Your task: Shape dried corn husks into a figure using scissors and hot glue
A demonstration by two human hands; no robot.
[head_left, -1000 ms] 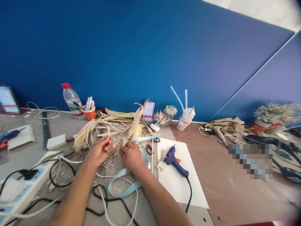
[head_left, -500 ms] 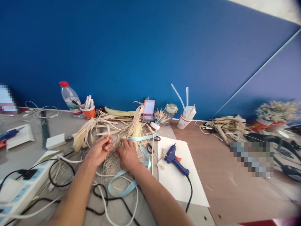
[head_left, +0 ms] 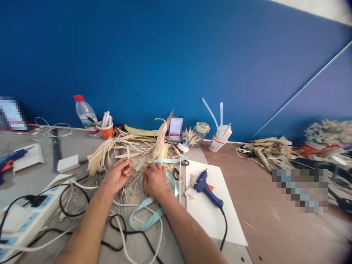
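Observation:
My left hand (head_left: 118, 176) is closed in a pinch on a thin pale strip of corn husk (head_left: 128, 151), which points up past the fingertips. A fine stem-like strand hangs below that hand. My right hand (head_left: 155, 180) rests low over straw-like scraps (head_left: 135, 184), its fingers curled; whatever they hold is hidden. Just behind it stands a bundle of corn husk (head_left: 162, 151), with light blue ribbon (head_left: 150, 222) running past and curling under the wrist. A heap of dried husks (head_left: 100, 156) lies behind my left hand.
A blue glue gun (head_left: 206, 190) lies on white paper (head_left: 231, 227) at right. Scissors (head_left: 176, 173) sit by the ribbon. At left is a power strip (head_left: 45, 205) with tangled cables. A bottle (head_left: 85, 113), cups (head_left: 216, 144) and a phone (head_left: 176, 128) line the blue partition.
My right hand has moved slightly right over the scraps, away from my left hand. The left keeps its pinch on the husk strip. The whole view has shifted a little.

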